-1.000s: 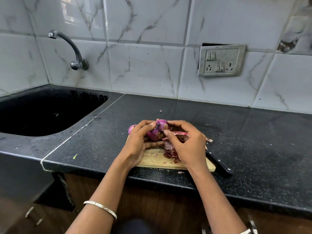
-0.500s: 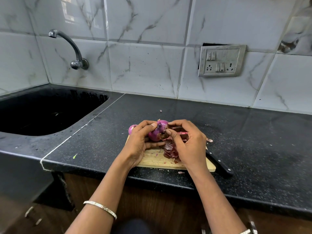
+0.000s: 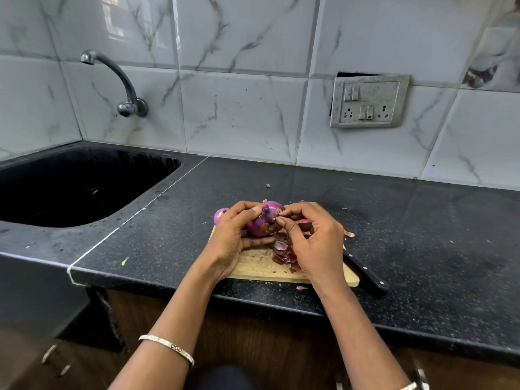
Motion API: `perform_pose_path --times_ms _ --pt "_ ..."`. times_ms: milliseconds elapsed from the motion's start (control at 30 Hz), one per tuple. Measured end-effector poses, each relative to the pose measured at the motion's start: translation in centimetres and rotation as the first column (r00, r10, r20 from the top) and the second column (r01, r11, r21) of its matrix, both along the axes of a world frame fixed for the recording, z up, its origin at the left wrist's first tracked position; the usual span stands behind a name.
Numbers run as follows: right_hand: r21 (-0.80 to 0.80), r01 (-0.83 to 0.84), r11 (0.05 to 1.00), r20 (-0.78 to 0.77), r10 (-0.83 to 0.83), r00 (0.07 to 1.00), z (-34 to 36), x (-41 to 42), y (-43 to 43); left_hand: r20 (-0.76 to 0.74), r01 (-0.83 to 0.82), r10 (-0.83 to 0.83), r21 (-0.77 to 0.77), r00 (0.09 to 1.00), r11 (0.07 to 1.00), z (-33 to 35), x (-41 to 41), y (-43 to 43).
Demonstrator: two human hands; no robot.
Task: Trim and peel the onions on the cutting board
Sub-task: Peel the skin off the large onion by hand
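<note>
Black speckled worktop (image 3: 422, 220) is carrying the cutting board (image 3: 253, 266), above which the left hand (image 3: 228, 243) is cupping a red onion (image 3: 264, 220) while the right hand (image 3: 312, 243) is pinching its dry skin, which is likely tearing short, or the onion slipping loose.

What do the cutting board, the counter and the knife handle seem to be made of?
Cutting board: pale wood or bamboo by its grain, matte.
Counter: looks like polished black stone with light specks, since it reflects the wall.
Knife handle: black with silver rivets, probably plastic, though I cannot be sure.
</note>
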State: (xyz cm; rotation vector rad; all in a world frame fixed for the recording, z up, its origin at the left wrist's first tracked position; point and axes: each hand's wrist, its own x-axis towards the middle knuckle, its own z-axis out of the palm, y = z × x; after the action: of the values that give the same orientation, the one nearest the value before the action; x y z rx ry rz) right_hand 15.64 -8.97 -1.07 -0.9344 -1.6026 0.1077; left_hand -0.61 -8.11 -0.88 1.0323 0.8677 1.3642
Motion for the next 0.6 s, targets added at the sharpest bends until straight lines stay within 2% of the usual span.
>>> perform_pose_path --times_ms 167,433,600 --pt "-0.031 -0.014 0.999 0.004 0.014 1.0 0.14 -0.1 -0.1 -0.002 -0.005 0.005 0.002 1.0 1.0 -0.01 -0.01 -0.01" --pt "0.083 0.046 0.995 0.097 -0.054 0.994 -0.13 -0.17 -0.15 0.004 -0.001 0.001 0.0 1.0 1.0 0.08 -0.01 -0.09" --pt "0.04 0.023 0.999 0.006 -0.024 1.0 0.08 -0.15 -0.18 0.031 0.007 -0.006 -0.005 1.0 1.0 0.04 -0.04 0.0"
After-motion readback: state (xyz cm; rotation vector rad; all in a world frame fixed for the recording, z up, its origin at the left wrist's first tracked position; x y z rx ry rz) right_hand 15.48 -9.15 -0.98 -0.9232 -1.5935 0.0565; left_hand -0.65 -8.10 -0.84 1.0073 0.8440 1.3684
